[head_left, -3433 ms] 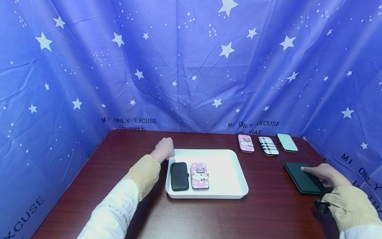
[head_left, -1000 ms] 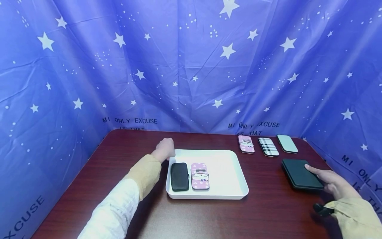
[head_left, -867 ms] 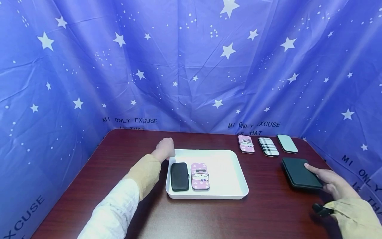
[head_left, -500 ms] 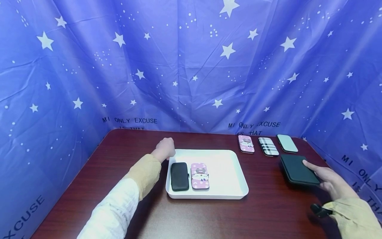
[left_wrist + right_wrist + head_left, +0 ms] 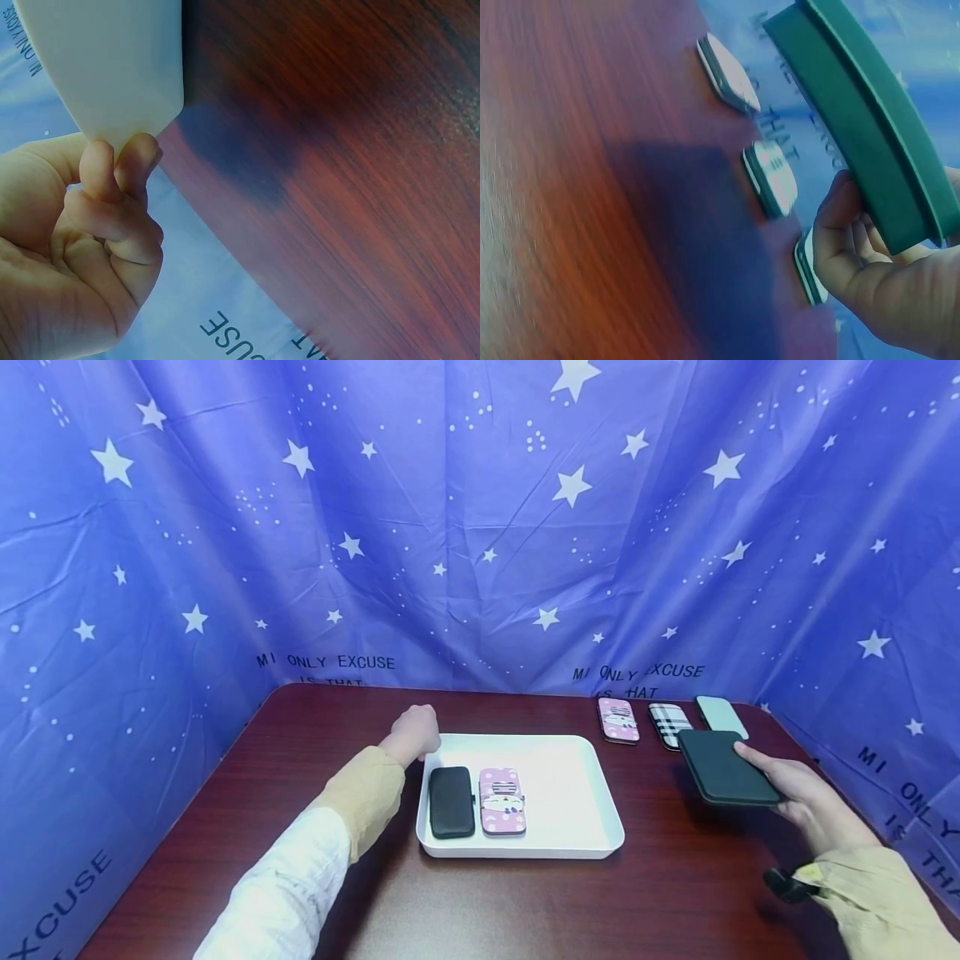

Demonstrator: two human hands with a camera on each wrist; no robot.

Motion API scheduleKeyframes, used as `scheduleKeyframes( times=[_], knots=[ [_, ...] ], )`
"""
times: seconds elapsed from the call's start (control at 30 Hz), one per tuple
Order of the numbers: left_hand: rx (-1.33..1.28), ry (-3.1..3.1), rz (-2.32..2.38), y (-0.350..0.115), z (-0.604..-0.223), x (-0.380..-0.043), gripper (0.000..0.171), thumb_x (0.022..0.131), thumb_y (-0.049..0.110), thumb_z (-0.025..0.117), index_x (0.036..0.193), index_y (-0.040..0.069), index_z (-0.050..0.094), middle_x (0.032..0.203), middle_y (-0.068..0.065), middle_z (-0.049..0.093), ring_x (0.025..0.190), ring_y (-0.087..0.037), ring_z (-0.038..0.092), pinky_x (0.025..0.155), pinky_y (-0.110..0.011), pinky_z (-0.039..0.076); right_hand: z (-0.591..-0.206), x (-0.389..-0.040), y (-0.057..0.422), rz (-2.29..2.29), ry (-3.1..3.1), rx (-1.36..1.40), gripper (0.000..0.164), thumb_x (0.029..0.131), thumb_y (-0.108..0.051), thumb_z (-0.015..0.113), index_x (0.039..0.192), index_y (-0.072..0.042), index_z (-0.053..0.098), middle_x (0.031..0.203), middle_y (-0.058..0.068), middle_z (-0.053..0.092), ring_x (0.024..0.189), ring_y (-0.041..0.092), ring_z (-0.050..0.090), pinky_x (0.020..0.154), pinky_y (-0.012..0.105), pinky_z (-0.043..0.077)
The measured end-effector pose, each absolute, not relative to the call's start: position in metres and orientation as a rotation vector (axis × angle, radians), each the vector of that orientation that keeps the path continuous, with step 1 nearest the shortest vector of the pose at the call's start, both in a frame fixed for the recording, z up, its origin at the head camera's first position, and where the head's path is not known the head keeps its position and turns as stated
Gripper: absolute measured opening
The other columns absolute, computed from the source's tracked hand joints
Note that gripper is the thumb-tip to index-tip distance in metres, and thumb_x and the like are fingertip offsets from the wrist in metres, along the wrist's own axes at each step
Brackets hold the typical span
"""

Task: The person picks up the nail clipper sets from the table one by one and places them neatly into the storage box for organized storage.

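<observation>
My right hand (image 5: 806,793) grips a dark green flat box (image 5: 727,768) by its right side, thumb on top and fingers beneath. In the right wrist view the green box (image 5: 870,127) is tilted and raised over the table, with a shadow below. At the far left corner of a white tray (image 5: 555,847), my left hand (image 5: 414,732) pinches the rim. The left wrist view shows the thumb and fingertips of the left hand (image 5: 97,232) on the tray's corner (image 5: 120,82). Inside the tray lie a black case (image 5: 452,803) and a pink patterned case (image 5: 502,818), side by side at the left.
Along the back right of the brown table (image 5: 337,893) lie a pink case (image 5: 618,720), a plaid case (image 5: 666,724) and a mint case (image 5: 720,714). The box overlaps the last two in the head view. A blue starry curtain (image 5: 450,527) surrounds the table.
My right hand has lifted the green box off the table and carried it left and farther back, beside the back cases. The left hand and tray stay in place.
</observation>
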State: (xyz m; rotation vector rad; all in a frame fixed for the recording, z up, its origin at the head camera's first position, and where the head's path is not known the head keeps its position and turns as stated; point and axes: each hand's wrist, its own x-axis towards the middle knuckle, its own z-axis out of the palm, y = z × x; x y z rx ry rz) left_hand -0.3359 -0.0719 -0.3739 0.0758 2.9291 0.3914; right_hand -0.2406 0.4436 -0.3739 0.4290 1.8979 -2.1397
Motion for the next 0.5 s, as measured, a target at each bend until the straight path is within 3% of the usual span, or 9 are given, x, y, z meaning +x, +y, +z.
scheduleKeyframes(
  times=[0.5],
  knots=[
    [0.072,2.924,0.384,-0.072,-0.374,-0.336,0.030,0.085,-0.001,0.062,0.115,-0.002,0.059,0.070,-0.008,0.064,0.049,-0.015,0.061,0.046,-0.026,0.047,-0.354,-0.246,0.397,-2.224,1.862,0.357,0.028,0.102,-0.026,0.055,0.080,-0.013,0.068,0.072,0.000,0.072,0.063,0.013,0.072,0.059,0.027,0.059]
  ],
)
